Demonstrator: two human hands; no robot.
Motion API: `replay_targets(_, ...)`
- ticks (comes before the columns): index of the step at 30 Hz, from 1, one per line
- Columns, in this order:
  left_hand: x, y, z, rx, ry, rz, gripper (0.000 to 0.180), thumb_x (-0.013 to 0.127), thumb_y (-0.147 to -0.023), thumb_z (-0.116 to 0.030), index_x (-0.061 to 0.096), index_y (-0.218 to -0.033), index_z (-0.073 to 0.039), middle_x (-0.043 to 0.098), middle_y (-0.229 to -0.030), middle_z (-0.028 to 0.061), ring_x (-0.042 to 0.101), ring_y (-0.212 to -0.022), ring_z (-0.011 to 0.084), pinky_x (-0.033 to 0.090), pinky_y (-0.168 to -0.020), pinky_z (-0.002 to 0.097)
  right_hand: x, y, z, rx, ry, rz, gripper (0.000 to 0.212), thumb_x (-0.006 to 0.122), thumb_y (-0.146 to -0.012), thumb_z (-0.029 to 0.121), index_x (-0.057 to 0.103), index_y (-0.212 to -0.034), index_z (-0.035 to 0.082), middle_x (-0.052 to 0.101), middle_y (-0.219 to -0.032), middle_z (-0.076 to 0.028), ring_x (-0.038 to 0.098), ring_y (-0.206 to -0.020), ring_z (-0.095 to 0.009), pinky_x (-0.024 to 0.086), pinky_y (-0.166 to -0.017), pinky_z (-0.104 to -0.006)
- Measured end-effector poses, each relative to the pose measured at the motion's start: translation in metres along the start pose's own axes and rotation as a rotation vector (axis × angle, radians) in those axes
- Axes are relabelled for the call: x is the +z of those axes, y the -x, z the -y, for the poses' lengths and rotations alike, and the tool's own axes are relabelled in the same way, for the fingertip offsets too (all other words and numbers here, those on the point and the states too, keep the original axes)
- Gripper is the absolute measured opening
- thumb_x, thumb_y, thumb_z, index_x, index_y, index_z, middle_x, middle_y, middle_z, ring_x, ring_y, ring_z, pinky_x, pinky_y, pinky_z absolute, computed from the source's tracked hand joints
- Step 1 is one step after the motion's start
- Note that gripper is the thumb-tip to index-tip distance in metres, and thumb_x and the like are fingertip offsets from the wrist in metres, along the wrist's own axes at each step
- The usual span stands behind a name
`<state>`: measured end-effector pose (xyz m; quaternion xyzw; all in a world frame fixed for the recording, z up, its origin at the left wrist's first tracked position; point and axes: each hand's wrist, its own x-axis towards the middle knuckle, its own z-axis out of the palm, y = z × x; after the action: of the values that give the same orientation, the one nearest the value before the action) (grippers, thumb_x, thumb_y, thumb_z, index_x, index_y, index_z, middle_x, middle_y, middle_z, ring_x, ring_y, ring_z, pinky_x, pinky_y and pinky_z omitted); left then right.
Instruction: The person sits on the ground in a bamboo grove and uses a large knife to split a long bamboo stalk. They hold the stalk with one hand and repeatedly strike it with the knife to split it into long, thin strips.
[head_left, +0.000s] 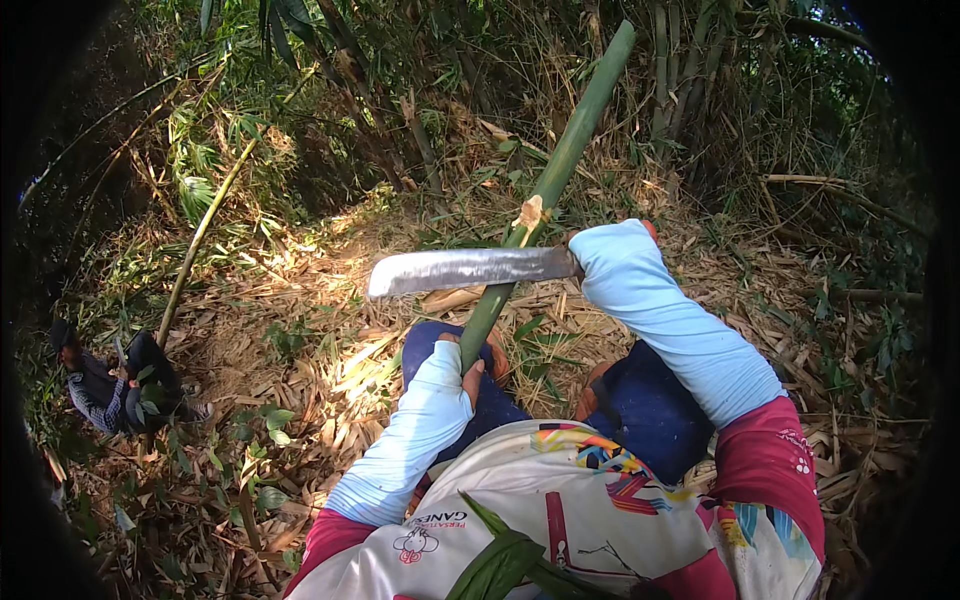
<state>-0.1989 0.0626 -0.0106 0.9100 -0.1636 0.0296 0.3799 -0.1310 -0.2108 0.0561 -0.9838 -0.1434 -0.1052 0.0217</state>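
Dry leaf litter (320, 400) spreads wide across the ground, and over it slants the main item: a green bamboo pole (573, 140), its near end low by the left knee (428, 345), its far end up and to the right. It looks stiff, moderately weighty for its length, with a smooth skin that could well turn slippery in a loose grip.

Across it lies the machete (470, 272), broad tip to the left! Whether blade meets bamboo, I cannot tell. It looks rigid and blade-heavy, so the handle, mostly hidden, is the only sensible hold.

Now the hands! The right hand (608, 252), sleeved in pale blue, is wrapped around that handle. The left hand (455, 372) is closed about the pole's near end, thumb along the side, just nearer than the blade: a good place, though a little lower seems safer.

And the smallest detail, a pale notch (530, 212) beyond the blade: splintery, probably weaker, best left ungripped.
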Motion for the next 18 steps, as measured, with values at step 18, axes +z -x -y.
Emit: replay_targets(18, -0.002, 0.009, 0.022, -0.064, 0.116, 0.011, 0.019, 0.059, -0.093, -0.011, 0.046, -0.105, -0.002, 0.052, -0.069, 0.0164, 0.055, -0.060, 0.0320, 0.043, -0.058, 0.0419, 0.018, -0.036, -0.050, 0.432, -0.602, -0.344, 0.021, 0.072, -0.084, 0.015, 0.059, -0.095, 0.003, 0.062, -0.073, -0.006, 0.058, -0.065, -0.016, 0.045, -0.060, -0.0301)
